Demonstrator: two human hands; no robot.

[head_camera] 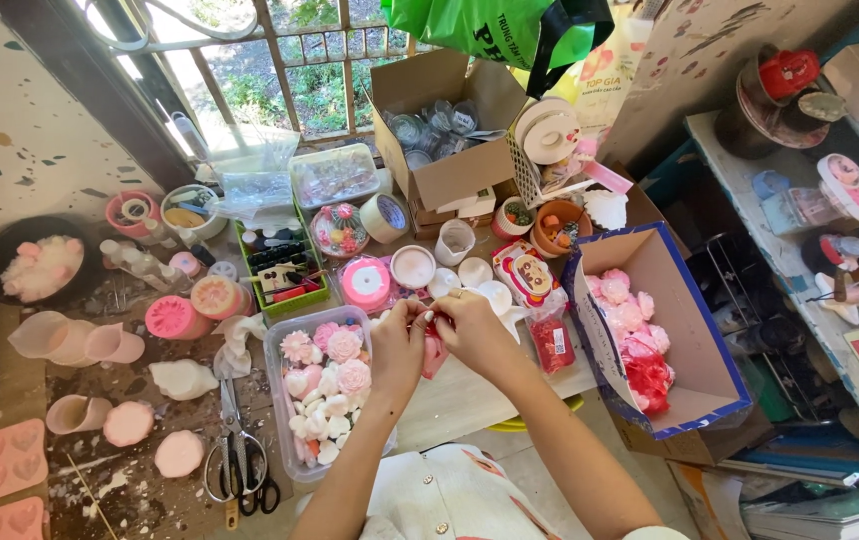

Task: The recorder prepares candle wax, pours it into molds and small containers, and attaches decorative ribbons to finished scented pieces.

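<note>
Pinching together over the table edge, your left hand [400, 335] and right hand [470, 325] both close their fingertips on a small pink wrapped piece [434, 352] that sits between them, just below your thumbs; its top seems to be gathered where the fingers meet. You look to be at the closing or tying step of wrapping it. I judge the next move calls for a steady pinch with one hand while the other works the fastening, without crushing the soft shape.

Just left of your left hand lies a clear tub [290, 400] of pink and white flower shapes. To the right of your right hand stands an open blue-edged cardboard box [695, 345] holding wrapped pink and red pieces, and nearer, a small clear bag of red bits [552, 343]. Beyond your hands sits a pink ribbon spool [366, 282], a brown carton [450, 175] of clear lids, and a green plastic bag [480, 25] hanging above.
</note>
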